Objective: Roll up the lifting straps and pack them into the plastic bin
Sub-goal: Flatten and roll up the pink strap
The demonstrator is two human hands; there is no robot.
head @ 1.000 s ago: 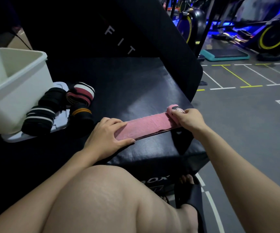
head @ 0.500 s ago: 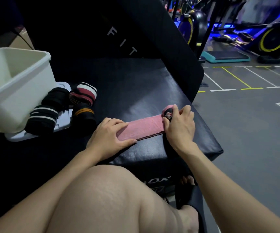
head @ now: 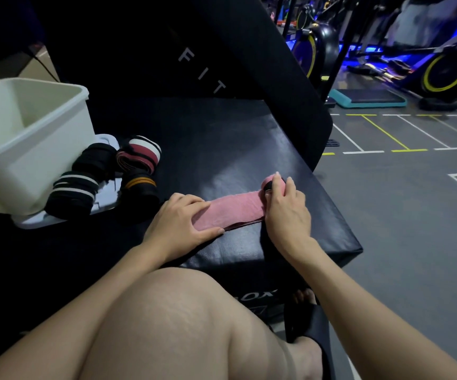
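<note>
Padding covered the black surface in front of you, a soft box with a second black pad lettered "FIT" leaning up behind it. At its left edge stood the white plastic bin, open at the top, resting on a flat white lid that stuck out from under it. On that lid, and just beside the bin, lay four rolled straps in a cluster: a black one with white stripes nearest you, a plain black one behind it, a red and white one to the right of that, and a black one with orange stripes in front.

Nearer you, a pink strap lay flat across the surface, well apart from the bin. Your left hand pressed its near end down, fingers spread out straight over the fabric and the thumb lying along its front edge. Your right hand was curled over the far end, where the strap had been wound into a small roll; your fingertips and thumb gripped that roll, with a dark patch showing at its side. Your bare knee filled the bottom of the view, and a foot in a black slide sandal rested on the grey floor below the box.
</note>
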